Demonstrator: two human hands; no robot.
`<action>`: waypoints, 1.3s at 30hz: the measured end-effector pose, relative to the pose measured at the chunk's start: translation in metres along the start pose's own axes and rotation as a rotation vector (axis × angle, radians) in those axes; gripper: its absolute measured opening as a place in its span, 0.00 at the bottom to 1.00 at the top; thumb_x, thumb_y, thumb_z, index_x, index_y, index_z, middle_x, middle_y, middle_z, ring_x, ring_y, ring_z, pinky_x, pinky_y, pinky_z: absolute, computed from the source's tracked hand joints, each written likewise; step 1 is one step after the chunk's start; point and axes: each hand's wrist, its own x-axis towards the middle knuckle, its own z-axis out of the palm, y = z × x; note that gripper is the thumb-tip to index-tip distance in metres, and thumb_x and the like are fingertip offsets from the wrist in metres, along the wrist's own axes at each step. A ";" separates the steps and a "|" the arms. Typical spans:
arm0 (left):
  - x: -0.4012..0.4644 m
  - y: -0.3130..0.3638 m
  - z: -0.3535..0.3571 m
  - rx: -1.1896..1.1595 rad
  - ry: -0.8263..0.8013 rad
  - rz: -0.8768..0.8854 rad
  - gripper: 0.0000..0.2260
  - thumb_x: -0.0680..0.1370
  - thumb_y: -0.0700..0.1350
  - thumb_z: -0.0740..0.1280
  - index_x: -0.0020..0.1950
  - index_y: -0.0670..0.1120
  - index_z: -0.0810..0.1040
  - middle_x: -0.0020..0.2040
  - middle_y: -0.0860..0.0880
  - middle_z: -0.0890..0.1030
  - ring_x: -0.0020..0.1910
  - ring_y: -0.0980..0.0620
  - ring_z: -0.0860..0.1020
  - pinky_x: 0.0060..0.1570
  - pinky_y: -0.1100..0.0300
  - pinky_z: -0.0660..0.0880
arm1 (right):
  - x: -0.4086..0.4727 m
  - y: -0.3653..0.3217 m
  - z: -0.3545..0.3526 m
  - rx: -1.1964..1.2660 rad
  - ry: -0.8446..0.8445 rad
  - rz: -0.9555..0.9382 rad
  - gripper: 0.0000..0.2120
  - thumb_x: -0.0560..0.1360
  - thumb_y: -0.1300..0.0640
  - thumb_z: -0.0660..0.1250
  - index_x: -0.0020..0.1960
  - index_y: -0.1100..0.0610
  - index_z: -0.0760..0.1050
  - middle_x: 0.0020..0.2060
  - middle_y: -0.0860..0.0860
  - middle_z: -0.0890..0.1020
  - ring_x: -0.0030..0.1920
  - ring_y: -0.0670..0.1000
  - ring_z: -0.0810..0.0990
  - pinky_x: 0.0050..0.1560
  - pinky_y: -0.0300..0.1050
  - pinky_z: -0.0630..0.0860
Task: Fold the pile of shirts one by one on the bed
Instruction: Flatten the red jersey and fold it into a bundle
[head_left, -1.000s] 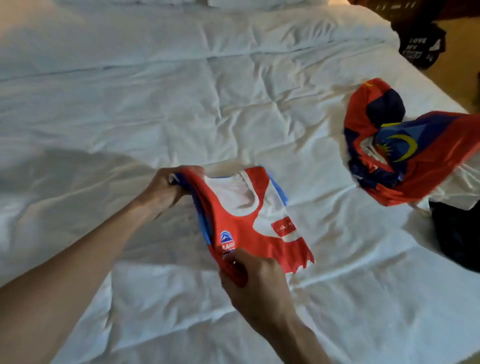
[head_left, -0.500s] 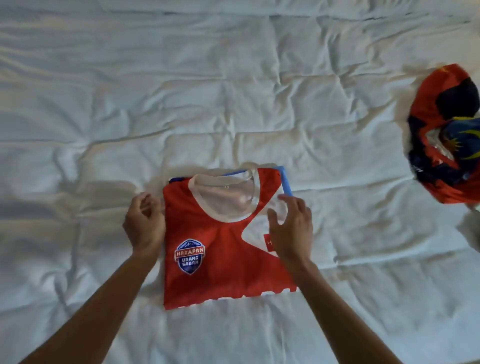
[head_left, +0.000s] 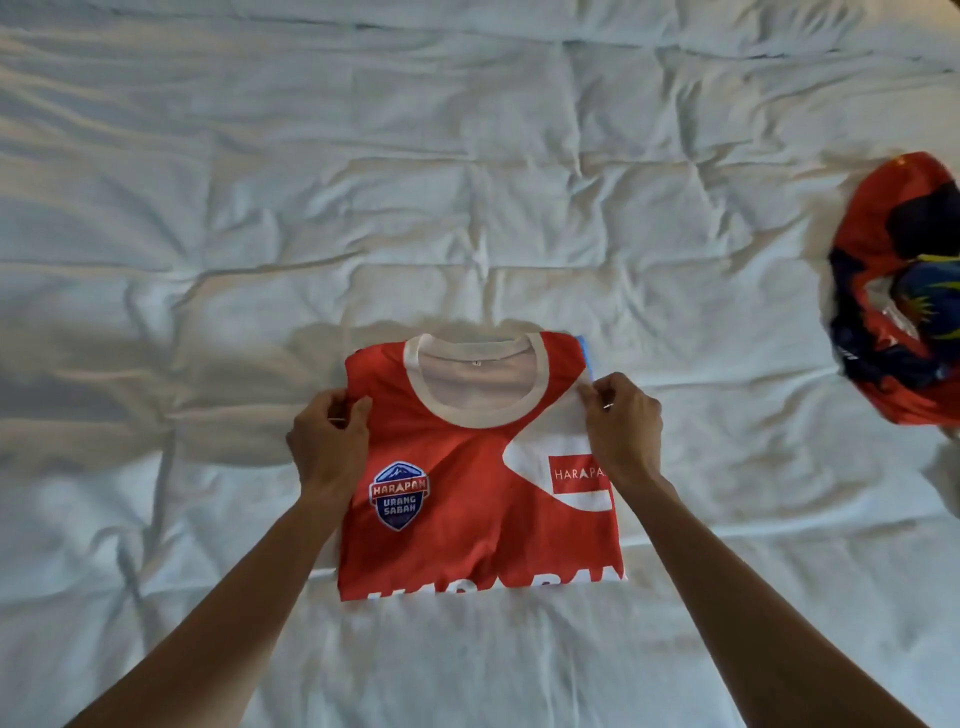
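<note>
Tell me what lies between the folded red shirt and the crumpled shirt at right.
Only bare white bedsheet separates the red shirt from the crumpled shirt, per the head view.

Bedroom, wide bed (head_left: 467, 182) under rumpled white duvet, shirts (head_left: 893, 291) heaped

Red shirt (head_left: 467, 467): "HARAPAN" (badge: "HARAPAN URANG SABAH").

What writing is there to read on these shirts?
"HARAPAN URANG SABAH": shield badge on the red shirt.
"HARAPA", cut off by the right hand: red box on that shirt.
Large white letters along its bottom fold: cut off, unreadable.
Crumpled shirt: no readable text.
</note>
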 end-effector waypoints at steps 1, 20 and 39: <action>-0.003 -0.003 0.000 0.017 0.005 -0.011 0.11 0.78 0.48 0.71 0.52 0.40 0.82 0.45 0.43 0.84 0.42 0.50 0.77 0.47 0.59 0.70 | -0.004 0.001 0.002 -0.014 -0.015 0.021 0.11 0.79 0.47 0.66 0.47 0.55 0.77 0.41 0.51 0.82 0.41 0.54 0.80 0.44 0.52 0.79; -0.077 -0.038 -0.030 0.082 -0.042 -0.085 0.19 0.79 0.58 0.65 0.39 0.43 0.80 0.36 0.47 0.80 0.36 0.48 0.77 0.37 0.59 0.68 | -0.059 0.038 -0.014 0.111 -0.184 0.242 0.20 0.78 0.40 0.63 0.55 0.57 0.78 0.47 0.52 0.83 0.46 0.52 0.78 0.48 0.47 0.74; -0.113 -0.054 -0.047 0.150 -0.040 -0.008 0.14 0.75 0.59 0.70 0.43 0.49 0.81 0.36 0.52 0.82 0.36 0.51 0.80 0.38 0.57 0.77 | -0.110 0.071 -0.037 0.076 -0.139 0.141 0.03 0.76 0.48 0.68 0.48 0.46 0.78 0.37 0.41 0.83 0.42 0.48 0.83 0.49 0.53 0.79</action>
